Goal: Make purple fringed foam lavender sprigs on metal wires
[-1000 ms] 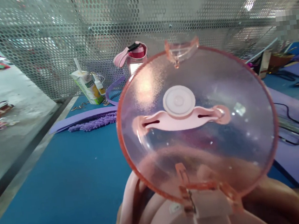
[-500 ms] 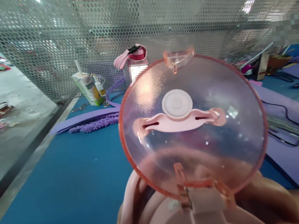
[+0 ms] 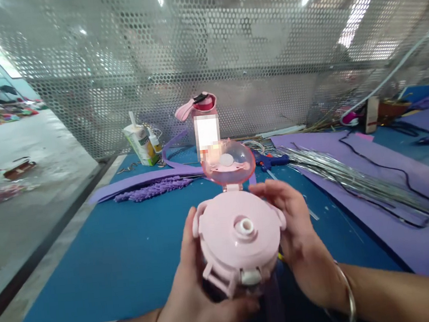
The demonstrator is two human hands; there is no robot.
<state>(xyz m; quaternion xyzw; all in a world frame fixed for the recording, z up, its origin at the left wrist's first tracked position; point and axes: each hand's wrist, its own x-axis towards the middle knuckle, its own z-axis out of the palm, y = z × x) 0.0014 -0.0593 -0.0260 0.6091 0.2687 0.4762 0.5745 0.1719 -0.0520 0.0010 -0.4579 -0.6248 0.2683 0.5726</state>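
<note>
Between my hands is a pink water bottle (image 3: 225, 231), seen from above, with a pale spout in the middle of its top. Its clear, peach-rimmed flip lid (image 3: 243, 163) stands up at the far side. My left hand (image 3: 196, 284) wraps the bottle from the left, thumb across the near side. Against the right side rests my right hand (image 3: 297, 234), fingers curled around the far right edge; a bracelet circles that wrist. The bottle's lower body is hidden under its top.
Behind stand a drink carton (image 3: 140, 145), a small dropper bottle (image 3: 154, 141) and another pink bottle (image 3: 195, 113). Purple lavender-like stems (image 3: 152, 188) lie at left. At right are a blue glue gun (image 3: 271, 160), silver wires (image 3: 337, 174) and purple sheets (image 3: 424, 171). A perforated metal panel (image 3: 226, 43) closes the back.
The bottle has moved down and away from the camera, so its whole top and spout now show. The lid stays flipped up. Both hands have come into fuller view around the bottle.
</note>
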